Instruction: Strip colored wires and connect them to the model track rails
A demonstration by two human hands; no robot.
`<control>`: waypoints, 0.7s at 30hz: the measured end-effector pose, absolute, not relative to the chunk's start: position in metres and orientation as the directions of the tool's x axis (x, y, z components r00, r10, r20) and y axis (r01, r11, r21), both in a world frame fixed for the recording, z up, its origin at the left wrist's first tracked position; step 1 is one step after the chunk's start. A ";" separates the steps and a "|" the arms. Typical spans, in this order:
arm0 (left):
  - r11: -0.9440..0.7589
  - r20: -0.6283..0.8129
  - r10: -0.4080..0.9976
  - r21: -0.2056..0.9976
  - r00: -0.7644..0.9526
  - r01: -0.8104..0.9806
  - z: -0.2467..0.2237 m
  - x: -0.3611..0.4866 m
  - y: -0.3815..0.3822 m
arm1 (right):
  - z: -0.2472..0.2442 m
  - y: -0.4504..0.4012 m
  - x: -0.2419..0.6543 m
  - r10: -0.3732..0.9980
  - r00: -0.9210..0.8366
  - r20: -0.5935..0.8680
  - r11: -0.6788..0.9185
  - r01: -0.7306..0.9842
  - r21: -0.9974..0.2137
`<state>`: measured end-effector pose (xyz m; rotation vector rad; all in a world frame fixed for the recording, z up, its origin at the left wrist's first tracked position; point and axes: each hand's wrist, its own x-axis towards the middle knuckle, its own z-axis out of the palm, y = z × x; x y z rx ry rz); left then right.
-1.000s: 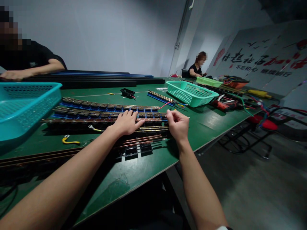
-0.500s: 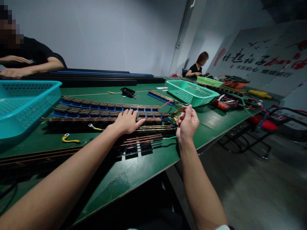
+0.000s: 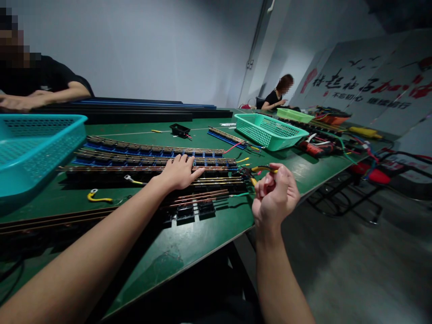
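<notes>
Nearest the camera, the right hand (image 3: 276,195) is closed around yellow-handled pliers (image 3: 256,169), its fingers hiding the handle ends; the dark tips are hard to make out against the rod-lined strips (image 3: 141,158). The pliers' head lies just left of this grip, pointing left, long axis roughly along the strips. Farther left, the left hand (image 3: 178,173) rests palm-down across them, fingers spread. Beyond the right hand stands a green basket (image 3: 256,132).

Single head-worn view, directed forward and obliquely down across the worktop (image 3: 202,238) from close range; wall (image 3: 162,49) at upper centre.
</notes>
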<state>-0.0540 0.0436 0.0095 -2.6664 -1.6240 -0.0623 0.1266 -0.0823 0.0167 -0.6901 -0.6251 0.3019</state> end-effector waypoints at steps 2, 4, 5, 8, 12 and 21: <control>-0.463 0.050 0.885 0.006 0.462 0.886 0.009 -0.054 0.044 | 0.016 -0.081 0.126 0.475 0.769 0.428 0.734 -0.077 -0.675; -0.466 0.057 0.884 0.005 0.465 0.885 0.008 -0.054 0.045 | 0.012 -0.076 0.127 0.491 0.757 0.431 0.723 -0.078 -0.686; -0.465 0.061 0.884 0.005 0.464 0.885 0.008 -0.054 0.045 | 0.009 -0.072 0.128 0.501 0.748 0.435 0.712 -0.071 -0.698; -0.459 0.063 0.887 0.006 0.458 0.888 0.007 -0.054 0.046 | -0.003 -0.062 0.130 0.540 0.706 0.458 0.668 -0.028 -0.744; -0.459 0.063 0.887 0.013 0.458 0.888 0.006 -0.055 0.046 | -0.019 -0.060 0.133 0.593 0.614 0.521 0.590 0.109 -0.800; -0.462 0.070 0.885 0.007 0.461 0.887 0.003 -0.055 0.048 | -0.025 -0.064 0.131 0.526 0.597 0.605 0.541 0.315 -0.780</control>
